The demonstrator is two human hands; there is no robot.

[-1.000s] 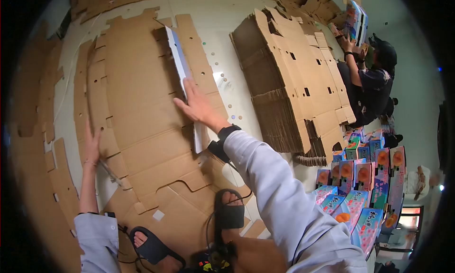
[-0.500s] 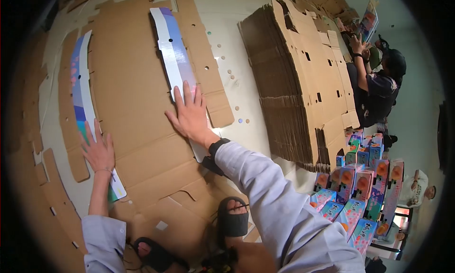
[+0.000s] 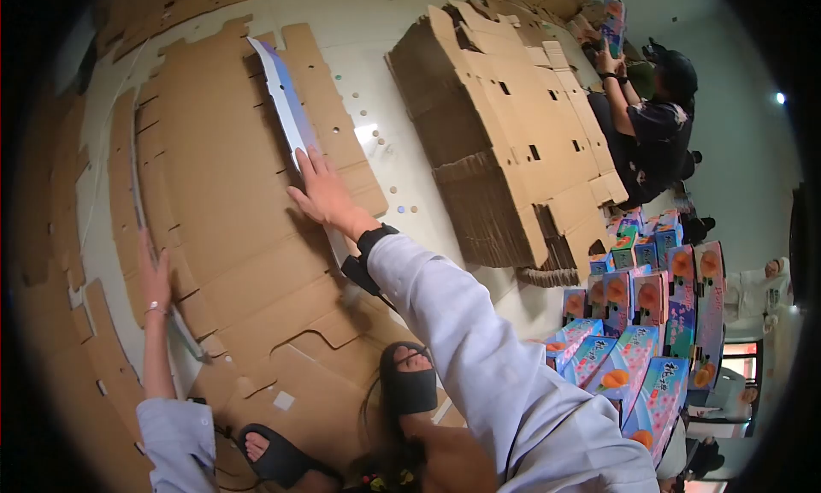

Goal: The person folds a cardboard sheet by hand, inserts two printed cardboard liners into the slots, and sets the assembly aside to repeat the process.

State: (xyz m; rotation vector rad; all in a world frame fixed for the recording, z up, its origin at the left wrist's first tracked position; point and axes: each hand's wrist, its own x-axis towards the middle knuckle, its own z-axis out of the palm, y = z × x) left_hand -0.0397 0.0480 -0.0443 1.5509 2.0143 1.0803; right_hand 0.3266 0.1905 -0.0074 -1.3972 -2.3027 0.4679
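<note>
A large brown cardboard box blank (image 3: 231,177) lies spread on the floor before me. Along its right side runs a folded strip (image 3: 289,104) printed purple and white. My right hand (image 3: 325,194) rests on the strip's lower part, fingers extended. At the left side, the matching strip (image 3: 136,168) appears almost edge-on, standing up from the blank. My left hand (image 3: 155,277) lies along it, fingers stretched out, and neither hand grips anything. The lower part of the right strip is hidden behind my hand and wrist.
A tall stack of flat cardboard (image 3: 505,142) stands to the right. Beyond it are printed boxes (image 3: 616,356) with fruit pictures. A seated person (image 3: 658,125) holds a printed piece. Small discs (image 3: 376,134) dot the floor; more cardboard (image 3: 111,339) lies at left.
The left strip has turned from showing its printed face to nearly edge-on, with my left hand following. The right strip has also tilted up somewhat. The view has shifted slightly.
</note>
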